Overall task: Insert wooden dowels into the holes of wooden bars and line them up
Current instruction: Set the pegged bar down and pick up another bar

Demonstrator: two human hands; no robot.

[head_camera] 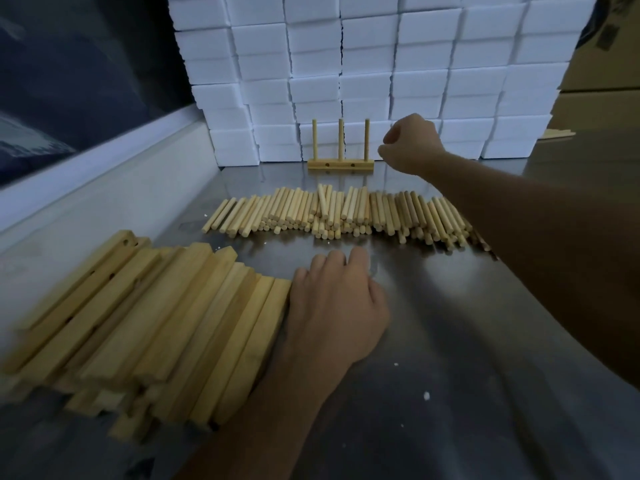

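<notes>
From my remote seat I see the desk [450,341], a dull reflective metal top, with its largest bare stretch at the near right, between the two forearms. On the left a pale raised ledge [104,188] runs along the desk's edge under a dark window pane [76,71]. The back is closed off by a wall of stacked white foam blocks [363,64], and brown cardboard boxes [602,81] stand at the far right.

The assembled bar [341,165] sits at the foot of the foam wall, flat on the desk, with three dowels [341,140] standing upright in it and two side holes facing me. My right hand [410,143] hovers just beside its right end, apart from it, its grip curled together on nothing I can see.

A wide row of loose dowels [339,213] lies across the middle of the desk, between the assembled bar and my left hand [336,303]. That hand rests on the desk, fingers bent under, its side touching the rightmost piece of the pile of wooden bars [156,323]; I cannot tell whether the grip holds a bar. The pile fills the near left, overlapping in layers, some showing drilled holes. Small white crumbs [426,395] dot the metal.
</notes>
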